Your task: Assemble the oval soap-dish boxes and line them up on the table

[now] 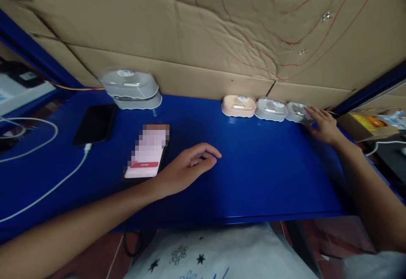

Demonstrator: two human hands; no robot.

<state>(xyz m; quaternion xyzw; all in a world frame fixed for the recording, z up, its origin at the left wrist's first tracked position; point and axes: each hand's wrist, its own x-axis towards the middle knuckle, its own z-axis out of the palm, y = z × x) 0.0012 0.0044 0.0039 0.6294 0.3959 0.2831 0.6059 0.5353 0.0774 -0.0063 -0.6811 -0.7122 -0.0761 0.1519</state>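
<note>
At the back right, a row of small lidded oval cases stands against the cardboard: a peach case (pixel 238 106), a grey case (pixel 271 110) and another grey case (pixel 295 112) at the right end. My right hand (pixel 325 125) grips the end grey case, fingers over its top and right side, thumb toward its front. My left hand (pixel 187 167) holds nothing; its fingers are loosely curved and apart from the thumb, just above the blue table (pixel 247 164). Close to its wrist lies a phone with a lit screen (pixel 149 150).
Two stacked grey cases (pixel 131 89) stand at the back left. In front of them lies a dark phone (pixel 96 123) with a white charging cable (pixel 71 175). A cardboard wall (pixel 127 20) closes the back. Beyond the right edge sits a small cardboard box (pixel 364 127).
</note>
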